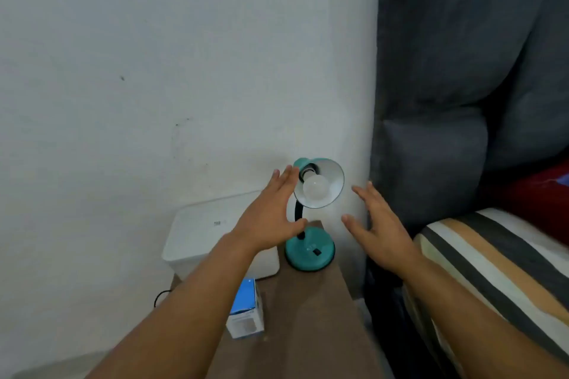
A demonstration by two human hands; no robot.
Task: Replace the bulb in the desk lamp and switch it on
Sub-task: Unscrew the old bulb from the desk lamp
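Note:
A teal desk lamp stands on its round base (309, 251) at the far end of a brown table (308, 317). Its shade (334, 177) tilts toward me, with a white bulb (315, 187) unlit in the socket. A black rocker switch (316, 252) sits on the base. My left hand (271, 215) is open just left of the shade, fingertips near its rim. To the right of the lamp, apart from it, my right hand (377, 224) is open. A blue and white bulb box (246, 309) lies on the table under my left forearm.
A white box-shaped device (203, 231) sits left of the lamp against the white wall, with a black cable (160, 297) beside it. A grey upholstered headboard (446, 101) and a striped mattress (492, 271) close off the right side.

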